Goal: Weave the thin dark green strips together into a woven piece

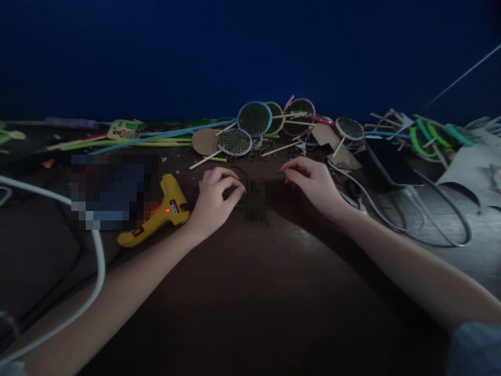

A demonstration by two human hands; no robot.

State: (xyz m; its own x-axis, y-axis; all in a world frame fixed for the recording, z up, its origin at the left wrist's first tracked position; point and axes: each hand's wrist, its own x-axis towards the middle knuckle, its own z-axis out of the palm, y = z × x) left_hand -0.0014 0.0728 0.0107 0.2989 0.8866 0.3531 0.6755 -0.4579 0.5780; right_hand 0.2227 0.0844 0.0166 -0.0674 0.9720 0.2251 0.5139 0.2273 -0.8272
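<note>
I see a dark-green, woven leaf-strip mat (256, 202) flat on dark brown table (250, 292), centre, long axis approx. fore-aft. L hand (215, 201): digits curled, tips by its L edge; R hand (315, 183): near-pinched, apart from it. Can't tell if either holds anything.

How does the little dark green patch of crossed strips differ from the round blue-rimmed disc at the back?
The dark green patch of crossed strips has ragged, unrimmed edges; the round blue-rimmed disc has a smooth border. The patch lies on the dark table between the left hand and right hand; the disc sits farther back, among other rimmed discs. Both look dark inside.
</note>
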